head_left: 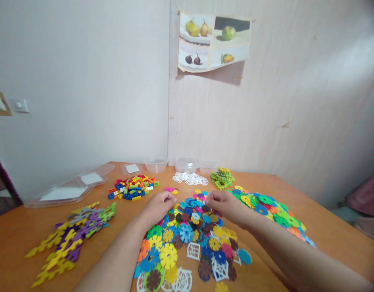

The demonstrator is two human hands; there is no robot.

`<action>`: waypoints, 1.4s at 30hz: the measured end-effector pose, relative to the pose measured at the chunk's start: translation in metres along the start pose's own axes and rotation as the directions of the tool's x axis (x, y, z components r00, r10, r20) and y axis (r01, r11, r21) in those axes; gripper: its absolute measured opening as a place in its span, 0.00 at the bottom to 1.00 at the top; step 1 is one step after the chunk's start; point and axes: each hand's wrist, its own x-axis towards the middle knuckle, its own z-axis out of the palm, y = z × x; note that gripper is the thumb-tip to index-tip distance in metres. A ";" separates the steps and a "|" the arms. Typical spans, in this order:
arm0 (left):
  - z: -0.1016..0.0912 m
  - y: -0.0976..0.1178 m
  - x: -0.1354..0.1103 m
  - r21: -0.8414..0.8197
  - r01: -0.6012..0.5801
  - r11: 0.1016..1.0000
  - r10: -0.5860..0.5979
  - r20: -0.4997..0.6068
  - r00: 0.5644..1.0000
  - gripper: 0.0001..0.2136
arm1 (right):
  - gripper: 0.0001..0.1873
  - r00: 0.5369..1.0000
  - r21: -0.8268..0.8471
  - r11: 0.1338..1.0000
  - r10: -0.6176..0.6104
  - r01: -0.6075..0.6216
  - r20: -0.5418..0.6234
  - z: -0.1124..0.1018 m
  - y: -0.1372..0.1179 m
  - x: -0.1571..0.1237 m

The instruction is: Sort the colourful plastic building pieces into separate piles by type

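Observation:
My left hand (159, 206) is over the left edge of the central pile of notched flower-shaped plastic discs (186, 233). Its fingers are curled together, and whatever they may grip is hidden. A few pink and yellow discs (172, 190) lie just beyond its fingertips. At the pile's right side, my right hand (225, 205) is closed in a pinch beside blue and dark discs, and I cannot make out what is in it. White plastic window-frame pieces (193, 251) lie among the discs nearer to me.
Interlocking strips (66, 243) lie at left, with small building blocks (133, 187) behind. White pieces (189, 178) and green pieces (222, 178) sit farther back. More discs (275, 211) spread at right. Clear tubs (187, 164) and lids (63, 194) line the wooden table's far side.

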 end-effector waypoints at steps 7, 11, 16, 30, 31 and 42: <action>0.002 0.005 -0.002 -0.107 0.006 0.994 -0.001 0.054 0.999 0.12 | 0.16 0.985 -0.461 0.870 -0.147 0.173 0.092 0.023 -0.012 -0.035; 0.002 0.009 -0.004 -0.172 0.023 0.985 -0.010 0.077 0.997 0.14 | 0.30 0.971 -0.581 0.777 -0.196 0.241 0.140 0.031 -0.025 -0.043; -0.001 0.016 -0.007 -0.267 0.043 0.963 -0.017 0.101 0.995 0.16 | 0.29 0.967 -0.589 0.766 -0.201 0.256 0.158 0.042 -0.026 -0.043; -0.007 0.018 -0.007 -0.428 0.124 0.895 -0.069 0.142 0.987 0.19 | 0.12 0.981 -0.516 0.842 -0.195 0.161 -0.013 0.031 -0.007 -0.034; -0.007 0.016 -0.006 -0.416 0.115 0.902 -0.079 0.104 0.991 0.19 | 0.13 0.979 -0.534 0.835 -0.194 0.136 -0.054 0.028 -0.005 -0.032; -0.004 0.003 -0.002 -0.279 0.093 0.956 -0.095 0.008 0.995 0.20 | 0.15 0.980 -0.660 0.739 -0.198 0.132 -0.025 0.027 0.003 -0.033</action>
